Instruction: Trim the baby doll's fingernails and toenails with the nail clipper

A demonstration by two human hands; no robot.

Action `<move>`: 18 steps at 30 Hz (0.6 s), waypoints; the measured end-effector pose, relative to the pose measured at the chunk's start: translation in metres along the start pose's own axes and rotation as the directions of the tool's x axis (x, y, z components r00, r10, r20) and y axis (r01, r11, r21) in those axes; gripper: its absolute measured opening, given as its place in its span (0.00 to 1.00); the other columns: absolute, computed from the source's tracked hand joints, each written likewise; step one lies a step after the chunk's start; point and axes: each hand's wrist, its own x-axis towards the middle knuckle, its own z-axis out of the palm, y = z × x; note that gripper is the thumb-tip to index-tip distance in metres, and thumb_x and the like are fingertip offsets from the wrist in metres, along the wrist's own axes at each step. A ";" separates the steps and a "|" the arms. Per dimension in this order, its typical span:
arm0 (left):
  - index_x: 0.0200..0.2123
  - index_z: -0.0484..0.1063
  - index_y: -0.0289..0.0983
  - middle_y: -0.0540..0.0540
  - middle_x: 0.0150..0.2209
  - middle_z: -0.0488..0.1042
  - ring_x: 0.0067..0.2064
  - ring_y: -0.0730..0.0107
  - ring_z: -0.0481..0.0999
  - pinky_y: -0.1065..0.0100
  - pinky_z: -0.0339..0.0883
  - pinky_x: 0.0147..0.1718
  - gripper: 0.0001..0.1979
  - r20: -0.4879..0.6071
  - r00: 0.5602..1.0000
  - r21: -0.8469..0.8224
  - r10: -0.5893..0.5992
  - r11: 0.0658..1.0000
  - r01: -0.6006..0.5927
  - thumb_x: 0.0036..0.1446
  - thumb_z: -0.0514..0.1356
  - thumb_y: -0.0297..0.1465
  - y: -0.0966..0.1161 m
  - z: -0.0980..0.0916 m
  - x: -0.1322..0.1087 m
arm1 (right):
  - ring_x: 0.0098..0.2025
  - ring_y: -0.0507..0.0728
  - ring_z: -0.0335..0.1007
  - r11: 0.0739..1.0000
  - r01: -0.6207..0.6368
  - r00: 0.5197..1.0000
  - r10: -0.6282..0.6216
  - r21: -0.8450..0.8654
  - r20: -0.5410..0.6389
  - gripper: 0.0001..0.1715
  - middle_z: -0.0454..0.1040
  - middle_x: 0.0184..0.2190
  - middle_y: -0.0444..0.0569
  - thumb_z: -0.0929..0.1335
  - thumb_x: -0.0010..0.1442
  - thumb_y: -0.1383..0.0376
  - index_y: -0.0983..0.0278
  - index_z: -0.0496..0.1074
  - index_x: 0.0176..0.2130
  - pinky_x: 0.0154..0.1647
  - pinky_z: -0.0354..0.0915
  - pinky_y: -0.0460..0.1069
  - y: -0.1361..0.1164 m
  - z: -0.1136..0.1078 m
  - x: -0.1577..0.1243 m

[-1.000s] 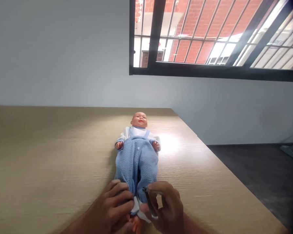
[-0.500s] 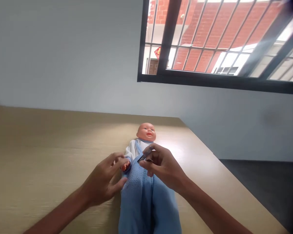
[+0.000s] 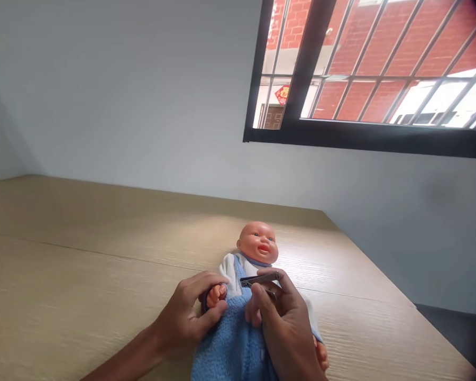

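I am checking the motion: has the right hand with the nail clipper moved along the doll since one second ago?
Yes. The right hand with the nail clipper went from the doll's feet up to its chest, near the head.

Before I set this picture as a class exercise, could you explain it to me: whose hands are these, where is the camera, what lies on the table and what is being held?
The picture comes from one camera worn on a person's head, looking forward and down, so both bare hands are that person's own. No machine is involved. A plastic baby doll in a blue fleece suit lies face up on the light wooden table, head toward the grey wall. The left hand pinches the doll's small hand between thumb and fingers. The right hand rests over the doll's chest and grips a small silver metal tool, apparently a nail clipper, its tip pointing toward that doll hand. Behind, a black-framed barred window shows red brick outside.
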 end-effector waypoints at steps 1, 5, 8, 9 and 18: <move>0.47 0.73 0.40 0.47 0.41 0.77 0.41 0.67 0.77 0.68 0.70 0.44 0.11 -0.046 0.999 -0.004 -0.014 1.000 0.013 0.66 0.58 0.37 0.001 0.006 -0.001 | 0.21 0.49 0.67 1.000 0.015 1.000 -0.015 0.008 -0.002 0.18 0.67 0.20 0.37 0.70 0.63 0.51 0.61 0.66 0.41 0.23 0.66 0.43 0.001 0.000 0.000; 0.49 0.70 0.40 0.46 0.44 0.75 0.45 0.65 0.76 0.66 0.70 0.47 0.10 -0.116 0.993 -0.020 -0.004 1.000 0.002 0.68 0.54 0.36 0.000 0.022 -0.009 | 0.26 0.49 0.72 0.987 0.153 0.985 -0.150 -0.041 0.082 0.10 0.72 0.26 0.40 0.70 0.63 0.60 0.60 0.68 0.42 0.28 0.71 0.43 -0.001 0.003 -0.002; 0.49 0.69 0.40 0.45 0.45 0.75 0.46 0.64 0.75 0.65 0.71 0.47 0.10 -0.132 0.991 -0.026 0.019 0.999 -0.022 0.69 0.53 0.35 -0.004 0.028 -0.015 | 0.28 0.49 0.75 0.920 0.336 0.937 -0.305 -0.200 0.171 0.11 0.75 0.28 0.39 0.69 0.61 0.67 0.58 0.69 0.45 0.30 0.71 0.42 -0.002 0.001 -0.005; 0.49 0.69 0.40 0.45 0.45 0.74 0.46 0.64 0.76 0.65 0.71 0.47 0.09 -0.146 0.989 -0.022 0.019 1.000 -0.023 0.70 0.52 0.34 -0.007 0.029 -0.017 | 0.28 0.49 0.76 0.876 0.400 0.913 -0.359 -0.267 0.192 0.15 0.76 0.29 0.38 0.69 0.60 0.69 0.57 0.68 0.46 0.30 0.72 0.42 -0.002 -0.001 -0.006; 0.57 0.65 0.42 0.41 0.53 0.71 0.53 0.62 0.74 0.64 0.70 0.52 0.14 -0.136 0.986 0.024 0.097 0.995 -0.095 0.70 0.50 0.31 -0.023 0.033 -0.032 | 0.35 0.52 0.80 0.598 0.602 0.797 -0.495 -0.530 0.347 0.05 0.81 0.37 0.44 0.67 0.68 0.66 0.59 0.70 0.45 0.36 0.75 0.44 -0.003 -0.002 -0.024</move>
